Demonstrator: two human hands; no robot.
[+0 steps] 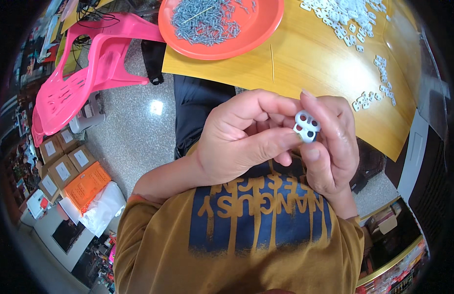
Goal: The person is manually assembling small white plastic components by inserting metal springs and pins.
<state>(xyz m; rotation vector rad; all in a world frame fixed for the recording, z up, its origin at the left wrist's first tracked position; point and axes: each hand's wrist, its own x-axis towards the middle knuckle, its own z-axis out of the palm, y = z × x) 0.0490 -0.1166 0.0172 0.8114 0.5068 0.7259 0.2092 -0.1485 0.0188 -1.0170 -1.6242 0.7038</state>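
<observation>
A small white plastic piece [306,126] with round holes is pinched between both hands in front of my chest. My left hand [241,139] presses its thumb and fingers against the piece from the left. On the other side, my right hand [332,147] wraps it with fingertips above and thumb below. Both hands hover just in front of the wooden table's [305,59] near edge. An orange tray [256,29] with a heap of small metal screws [205,19] sits on the table at the far left. Several loose white plastic pieces [344,17] lie at the far right.
A pink plastic chair [85,78] stands to the left on the speckled floor. Cardboard boxes [60,164] and an orange crate [87,186] sit at the lower left. A thin stick [272,63] lies on the table. More white pieces [381,85] are scattered near the table's right edge.
</observation>
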